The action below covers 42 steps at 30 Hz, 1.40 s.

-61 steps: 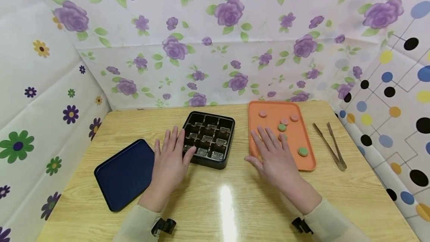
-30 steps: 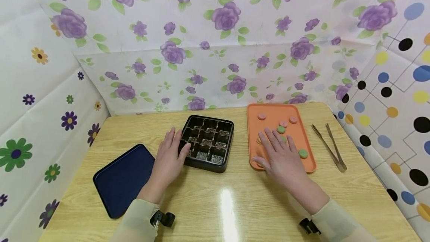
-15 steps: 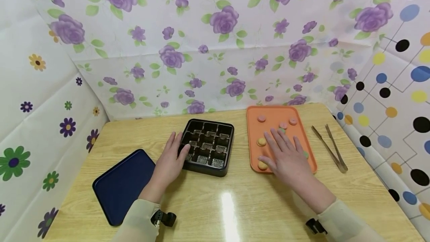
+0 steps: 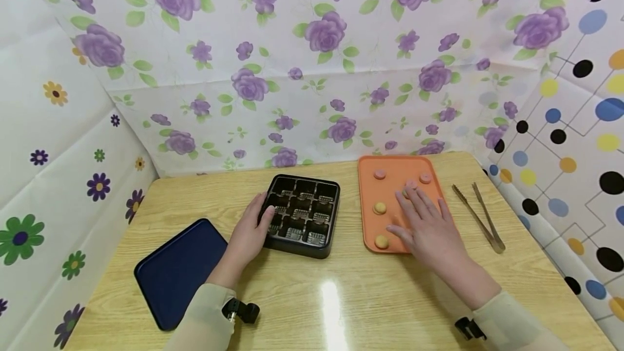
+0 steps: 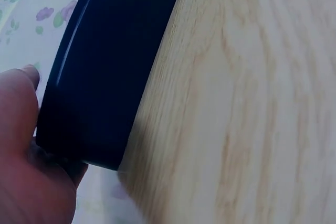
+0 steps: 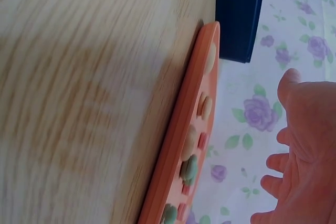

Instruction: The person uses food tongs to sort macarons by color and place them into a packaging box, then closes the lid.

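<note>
Left hand resting against the near left side of the black compartment tray, fingers lightly bent along its wall, thumb side touching; hard to tell whether gripping or only steadying. Right hand spread flat and relaxed over the orange tray, fingers straight, holding nothing, tips near a pink disc. Seen only from the head view: two yellow discs left of that hand, more pink ones toward the far rim, metal tongs lying apart on the right of the bench, a dark blue lid at the near left. Seen only from the right wrist view: the orange tray edge-on, discs in profile along it, green ones among them, hidden under the palm in the head view; right hand open beside it. Left wrist view: just the dark side of the compartment tray, blurred, part of the left hand at the frame edge, fingers cut off. No readable writing anywhere.
</note>
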Available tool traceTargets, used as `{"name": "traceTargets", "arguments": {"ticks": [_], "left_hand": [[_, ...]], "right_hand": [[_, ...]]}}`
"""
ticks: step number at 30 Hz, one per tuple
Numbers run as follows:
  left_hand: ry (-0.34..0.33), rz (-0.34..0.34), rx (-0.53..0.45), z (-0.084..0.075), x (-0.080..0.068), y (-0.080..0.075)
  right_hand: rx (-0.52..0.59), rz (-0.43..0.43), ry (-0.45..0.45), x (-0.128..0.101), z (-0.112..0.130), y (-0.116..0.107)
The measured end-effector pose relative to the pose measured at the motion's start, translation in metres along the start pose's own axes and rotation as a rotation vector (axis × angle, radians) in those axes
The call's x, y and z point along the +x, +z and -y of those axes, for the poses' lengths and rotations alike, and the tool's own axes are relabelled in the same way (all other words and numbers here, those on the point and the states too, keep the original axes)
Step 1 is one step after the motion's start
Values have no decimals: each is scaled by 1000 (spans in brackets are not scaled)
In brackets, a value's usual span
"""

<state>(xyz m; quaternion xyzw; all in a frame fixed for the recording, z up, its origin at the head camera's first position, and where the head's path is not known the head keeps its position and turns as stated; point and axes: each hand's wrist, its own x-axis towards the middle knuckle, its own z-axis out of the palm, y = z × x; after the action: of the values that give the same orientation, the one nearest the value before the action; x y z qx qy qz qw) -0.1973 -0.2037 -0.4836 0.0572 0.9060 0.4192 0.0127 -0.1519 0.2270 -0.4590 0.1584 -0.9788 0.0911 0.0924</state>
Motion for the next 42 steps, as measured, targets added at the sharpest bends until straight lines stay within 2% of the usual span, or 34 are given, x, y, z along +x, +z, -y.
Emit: {"name": "traceTargets", "arguments": {"ticks": [6,14,23,37,42], "left_hand": [[-29,-5,-114,4,2,2],[-21,-2,-162,3,2,3],[-33,-6,-187,2,1,8],[-49,-21,-198,-3,-11,21],[-42,-42,-208,-6,-13,26]], "right_hand": [[-1,-23,-7,-2,-9,-3],[35,-74,-13,-5,-20,-7],[-16,-52,24,-8,-41,-8],[88,56,128,-16,-68,-7],[95,51,149,-18,-78,-8]]}}
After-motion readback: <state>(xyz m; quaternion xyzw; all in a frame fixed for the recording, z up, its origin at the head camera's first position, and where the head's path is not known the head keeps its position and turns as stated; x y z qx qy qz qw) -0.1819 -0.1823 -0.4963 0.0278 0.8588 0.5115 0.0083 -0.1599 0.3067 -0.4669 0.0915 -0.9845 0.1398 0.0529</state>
